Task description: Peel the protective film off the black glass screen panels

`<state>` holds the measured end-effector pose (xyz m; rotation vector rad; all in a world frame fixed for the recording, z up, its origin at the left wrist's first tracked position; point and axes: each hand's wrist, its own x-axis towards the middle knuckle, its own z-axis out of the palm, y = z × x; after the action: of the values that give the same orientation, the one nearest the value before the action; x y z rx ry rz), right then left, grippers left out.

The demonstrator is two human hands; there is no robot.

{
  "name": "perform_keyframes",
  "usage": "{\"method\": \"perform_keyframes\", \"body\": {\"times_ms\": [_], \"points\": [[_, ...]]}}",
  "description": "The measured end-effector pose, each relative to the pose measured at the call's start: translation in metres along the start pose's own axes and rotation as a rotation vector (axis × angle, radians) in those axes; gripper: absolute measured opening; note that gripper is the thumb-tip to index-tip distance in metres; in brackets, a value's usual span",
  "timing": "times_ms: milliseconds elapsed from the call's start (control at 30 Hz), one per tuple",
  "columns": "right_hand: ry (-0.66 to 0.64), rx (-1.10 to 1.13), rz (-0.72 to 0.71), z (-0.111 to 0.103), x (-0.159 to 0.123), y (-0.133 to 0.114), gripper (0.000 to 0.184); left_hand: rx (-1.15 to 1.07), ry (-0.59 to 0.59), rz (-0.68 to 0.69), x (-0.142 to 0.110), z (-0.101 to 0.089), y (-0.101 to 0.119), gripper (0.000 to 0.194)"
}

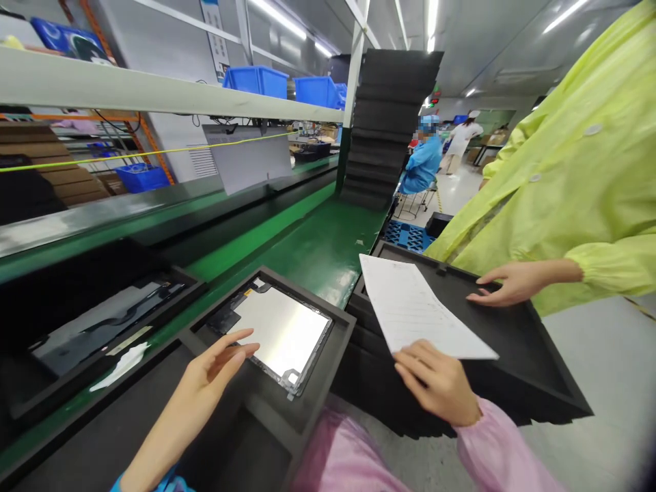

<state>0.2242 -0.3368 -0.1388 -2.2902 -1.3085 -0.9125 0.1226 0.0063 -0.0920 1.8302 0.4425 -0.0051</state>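
My left hand [215,365] reaches out with its fingers stretched, the tips resting at the near edge of a silvery panel [281,331] that lies in a black foam tray [328,369]. My right hand [441,383], in a pink sleeve, pinches the near corner of a white paper sheet [415,307] held over a stack of black trays [533,369]. A co-worker in a yellow-green coat stands at the right, one hand [507,281] pressed flat on the top tray.
A green conveyor belt [318,249] runs away from me. Another tray with a dark panel [102,321] sits at the left. A tall stack of black trays [389,123] stands at the belt's far end. Blue bins [256,80] line the shelf. A person in blue sits beyond.
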Motion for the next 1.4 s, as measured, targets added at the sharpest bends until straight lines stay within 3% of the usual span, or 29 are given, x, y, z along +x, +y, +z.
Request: {"method": "perform_keyframes", "body": {"times_ms": [100, 200, 267, 367, 467, 533, 667, 767, 867, 967, 1033, 1100, 1167, 1300, 1400], "points": [[0.086, 0.229, -0.179, 0.008, 0.019, -0.027, 0.017, -0.029, 0.012, 0.004, 0.004, -0.003, -0.015, 0.073], [0.146, 0.317, -0.277, 0.035, 0.037, -0.053, 0.030, -0.070, 0.012, 0.037, 0.014, -0.007, -0.034, 0.064], [0.118, 0.342, -0.308, 0.056, 0.049, -0.066, 0.034, -0.101, 0.039, 0.072, 0.020, -0.007, -0.041, 0.061], [-0.079, 0.294, -0.282, 0.074, 0.073, -0.080, 0.026, -0.130, 0.122, 0.133, 0.019, -0.005, -0.036, 0.057], [-0.480, 0.230, -0.104, 0.073, 0.099, -0.086, 0.017, -0.127, 0.181, 0.200, 0.008, -0.003, -0.020, 0.049], [-0.687, 0.212, 0.006, 0.070, 0.118, -0.082, 0.022, -0.099, 0.215, 0.251, 0.005, -0.005, -0.011, 0.042], [-0.791, 0.206, 0.038, 0.092, 0.165, -0.062, 0.036, -0.071, 0.370, 0.263, -0.005, -0.027, -0.001, 0.040], [-0.819, 0.176, -0.007, 0.127, 0.207, -0.062, 0.040, -0.082, 0.523, 0.285, -0.036, -0.045, 0.013, 0.040], [-0.810, 0.193, -0.153, 0.163, 0.236, -0.080, 0.036, -0.076, 0.598, 0.309, -0.087, -0.045, 0.031, 0.038], [-0.766, 0.243, -0.343, 0.189, 0.240, -0.105, 0.038, -0.056, 0.533, 0.235, -0.139, -0.028, 0.035, 0.039], [-0.714, 0.222, -0.390, 0.200, 0.233, -0.117, 0.046, -0.032, 0.442, 0.134, -0.161, -0.013, 0.024, 0.042], [-0.661, 0.177, -0.380, 0.206, 0.226, -0.125, 0.049, 0.010, 0.374, 0.025, -0.171, 0.000, 0.004, 0.043], [-0.632, 0.153, -0.367, 0.208, 0.222, -0.128, 0.043, 0.018, 0.400, -0.048, -0.169, 0.011, -0.020, 0.044], [-0.628, 0.154, -0.385, 0.212, 0.222, -0.129, 0.031, -0.162, 0.536, -0.065, -0.154, 0.023, -0.057, 0.040], [-0.648, 0.163, -0.371, 0.211, 0.228, -0.129, 0.030, -0.296, 0.556, -0.026, -0.149, 0.026, -0.066, 0.036]]}}
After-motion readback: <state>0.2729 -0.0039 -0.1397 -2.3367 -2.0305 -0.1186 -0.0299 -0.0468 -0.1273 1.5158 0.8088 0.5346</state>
